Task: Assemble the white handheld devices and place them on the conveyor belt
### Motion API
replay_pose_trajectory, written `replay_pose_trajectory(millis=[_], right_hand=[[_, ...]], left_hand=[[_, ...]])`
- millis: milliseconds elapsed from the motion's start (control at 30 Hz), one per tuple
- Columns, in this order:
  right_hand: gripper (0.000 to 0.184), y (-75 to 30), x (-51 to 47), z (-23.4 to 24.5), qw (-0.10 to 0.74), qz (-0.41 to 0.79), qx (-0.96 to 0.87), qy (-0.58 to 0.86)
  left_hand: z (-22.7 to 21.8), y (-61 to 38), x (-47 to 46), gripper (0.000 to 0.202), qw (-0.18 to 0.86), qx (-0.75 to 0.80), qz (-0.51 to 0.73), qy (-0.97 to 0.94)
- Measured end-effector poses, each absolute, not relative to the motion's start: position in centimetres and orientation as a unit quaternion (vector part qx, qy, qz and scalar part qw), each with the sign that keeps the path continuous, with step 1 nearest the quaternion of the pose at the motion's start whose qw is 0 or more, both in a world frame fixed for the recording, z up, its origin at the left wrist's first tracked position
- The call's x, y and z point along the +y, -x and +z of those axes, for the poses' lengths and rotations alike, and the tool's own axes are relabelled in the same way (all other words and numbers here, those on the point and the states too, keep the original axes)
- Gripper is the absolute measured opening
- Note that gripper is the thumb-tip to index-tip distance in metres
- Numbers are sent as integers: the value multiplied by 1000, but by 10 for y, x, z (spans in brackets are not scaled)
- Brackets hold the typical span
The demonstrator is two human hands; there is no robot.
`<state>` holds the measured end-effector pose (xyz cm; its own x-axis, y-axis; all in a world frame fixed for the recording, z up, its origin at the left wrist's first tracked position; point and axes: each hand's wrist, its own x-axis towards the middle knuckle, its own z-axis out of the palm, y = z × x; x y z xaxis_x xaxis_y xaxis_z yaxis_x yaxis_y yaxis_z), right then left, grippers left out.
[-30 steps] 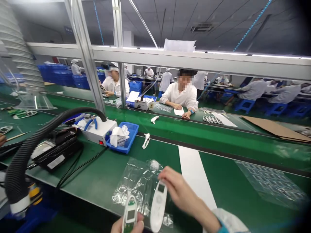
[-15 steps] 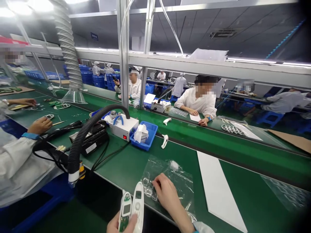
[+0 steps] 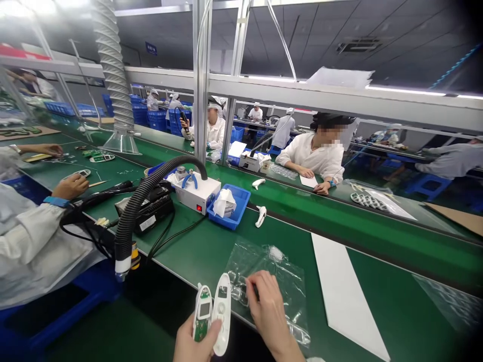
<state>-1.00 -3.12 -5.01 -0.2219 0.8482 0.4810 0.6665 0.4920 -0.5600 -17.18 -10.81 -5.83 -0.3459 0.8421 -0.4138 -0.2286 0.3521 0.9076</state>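
Casings of slim white plastic (image 3: 222, 314) stand pressed together in the left hand (image 3: 196, 344), the one on the left showing a green circuit board (image 3: 202, 327) through its open face. Fingers wrap them low, near the bottom of the view. They look light and stiff but thin-walled, perhaps slippery, and seem best held along their long sides, away from the exposed board. The right hand (image 3: 269, 314) has its fingertips bunched on a clear crinkled plastic bag (image 3: 287, 281); whether they pinch it cannot be told. That bag lies on the green surface (image 3: 377, 266), close to its front edge, which drops away just below both hands. Open room runs right to a long white paper strip (image 3: 345, 296). Farther along sit a blue plastic tray (image 3: 228, 213) and a white box unit (image 3: 196, 193), beside a black corrugated hose (image 3: 130, 226).
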Motion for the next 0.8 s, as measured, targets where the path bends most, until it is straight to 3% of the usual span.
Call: replay_pose_trajectory(millis=[133, 233, 800], right_hand=[[25, -1, -31, -27, 397, 291, -707, 508], [27, -5, -33, -15, 362, 351, -706, 497], [25, -11, -41, -22, 303, 321, -722, 534]], left_hand=[[-58, 160, -104, 28, 505, 630, 531, -258], [-59, 152, -100, 25, 507, 629, 517, -283], [-63, 136, -98, 37, 479, 631, 512, -331]])
